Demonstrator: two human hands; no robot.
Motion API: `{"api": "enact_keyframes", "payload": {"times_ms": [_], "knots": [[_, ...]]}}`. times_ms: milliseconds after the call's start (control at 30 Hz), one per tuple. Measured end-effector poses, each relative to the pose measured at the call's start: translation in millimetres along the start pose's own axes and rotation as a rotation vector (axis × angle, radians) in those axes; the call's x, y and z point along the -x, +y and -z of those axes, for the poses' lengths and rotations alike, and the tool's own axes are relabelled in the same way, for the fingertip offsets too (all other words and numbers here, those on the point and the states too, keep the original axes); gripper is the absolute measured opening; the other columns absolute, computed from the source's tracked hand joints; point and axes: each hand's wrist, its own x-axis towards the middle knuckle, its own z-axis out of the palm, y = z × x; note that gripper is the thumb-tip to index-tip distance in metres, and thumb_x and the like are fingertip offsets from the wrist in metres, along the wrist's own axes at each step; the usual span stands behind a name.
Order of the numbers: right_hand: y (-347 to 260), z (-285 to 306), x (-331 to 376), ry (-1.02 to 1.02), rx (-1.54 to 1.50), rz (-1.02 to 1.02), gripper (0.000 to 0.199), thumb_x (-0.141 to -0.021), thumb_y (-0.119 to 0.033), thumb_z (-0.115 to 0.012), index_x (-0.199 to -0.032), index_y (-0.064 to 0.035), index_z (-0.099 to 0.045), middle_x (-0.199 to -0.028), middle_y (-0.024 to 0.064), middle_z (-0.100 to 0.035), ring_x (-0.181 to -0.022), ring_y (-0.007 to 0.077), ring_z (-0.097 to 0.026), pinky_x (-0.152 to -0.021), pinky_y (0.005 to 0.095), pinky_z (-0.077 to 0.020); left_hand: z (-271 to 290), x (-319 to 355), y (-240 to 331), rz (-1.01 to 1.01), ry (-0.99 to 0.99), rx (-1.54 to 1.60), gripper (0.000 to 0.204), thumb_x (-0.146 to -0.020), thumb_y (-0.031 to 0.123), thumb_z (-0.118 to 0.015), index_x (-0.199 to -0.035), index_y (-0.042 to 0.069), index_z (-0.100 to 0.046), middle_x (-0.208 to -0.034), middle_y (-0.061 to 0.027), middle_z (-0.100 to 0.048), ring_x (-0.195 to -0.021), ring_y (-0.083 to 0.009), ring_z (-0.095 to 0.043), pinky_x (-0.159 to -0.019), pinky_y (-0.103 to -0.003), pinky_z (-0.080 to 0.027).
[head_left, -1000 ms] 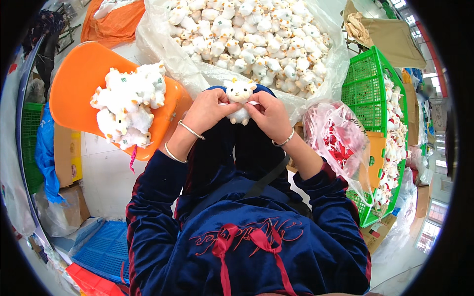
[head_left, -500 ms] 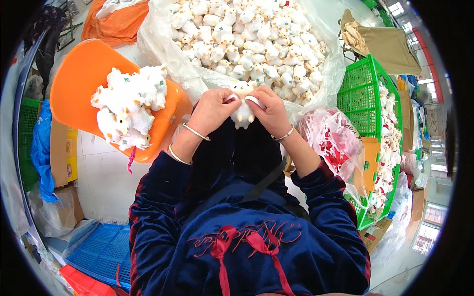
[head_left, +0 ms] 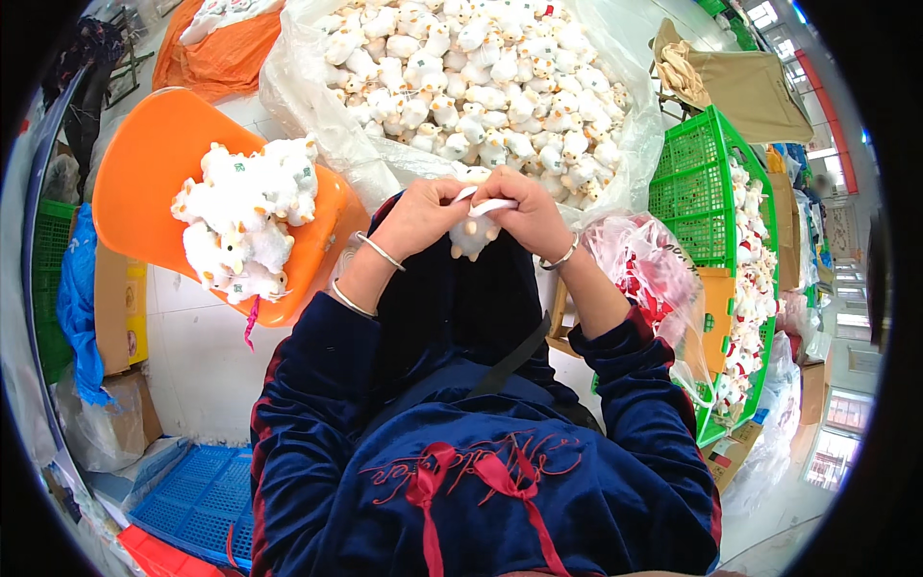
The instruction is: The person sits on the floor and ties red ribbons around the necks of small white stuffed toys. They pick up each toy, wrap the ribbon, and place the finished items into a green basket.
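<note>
A small white plush toy (head_left: 470, 240) hangs between my hands above my lap, its head partly covered by my fingers. Around its neck area runs a white ribbon (head_left: 493, 206), whose two ends meet at the front of the toy. My left hand (head_left: 420, 217) pinches one end of this ribbon. The other end is held between the closed fingers of my right hand (head_left: 532, 215). Whether the ends are knotted I cannot tell. Just beyond my hands lies a large heap of similar white plush toys (head_left: 481, 82) in a clear plastic bag (head_left: 293, 72).
On my left, several plush toys (head_left: 245, 216) are piled on an orange chair (head_left: 144, 163). A clear bag with red pieces (head_left: 646, 279) is at my right, beside green crates (head_left: 690, 192) holding more toys. Blue plastic crates (head_left: 197, 500) lie at the lower left.
My hands have come closer together, bringing the ribbon ends from apart to meeting in front of the toy. The toy sits slightly lower and more of its head is covered.
</note>
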Motion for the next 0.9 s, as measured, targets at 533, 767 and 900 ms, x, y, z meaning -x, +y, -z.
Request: {"api": "enact_keyframes", "payload": {"times_ms": [533, 767, 900], "knots": [[-11, 8, -14, 0.044, -0.036, -0.246, 0.017, -0.103, -0.014, -0.062, -0.112, -0.0004, -0.067, -0.079, 0.0011, -0.066, -0.066, 0.0069, -0.060, -0.061, 0.0245, -0.0500, -21, -6, 2, -0.030, 0.135, -0.352, 0.018, -0.092, 0.018, -0.070, -0.095, 0.001, -0.075, -0.087, -0.0118, -0.070, -0.082, -0.0217, -0.066, -0.077, -0.032, -0.052], [10, 1, -11, 0.347, -0.343, -0.246, 0.017, -0.102, -0.015, -0.063, -0.097, 0.0010, -0.063, -0.082, 0.0086, -0.072, -0.068, 0.0107, -0.067, -0.061, 0.0263, -0.0535, -26, 2, 8, -0.193, 0.221, -0.216, 0.016, -0.092, 0.010, -0.073, -0.104, 0.002, -0.079, -0.090, -0.0131, -0.073, -0.087, -0.0206, -0.070, -0.081, -0.030, -0.054], [5, 11, -15, 0.343, -0.505, -0.435, 0.017, -0.101, -0.015, -0.062, -0.093, 0.0002, -0.064, -0.083, 0.0104, -0.074, -0.068, 0.0139, -0.070, -0.060, 0.0272, -0.0547, -27, 0, 3, -0.309, 0.280, -0.362, 0.015, -0.092, 0.010, -0.075, -0.104, 0.003, -0.078, -0.088, -0.0140, -0.072, -0.083, -0.0252, -0.072, -0.075, -0.033, -0.055]]}}
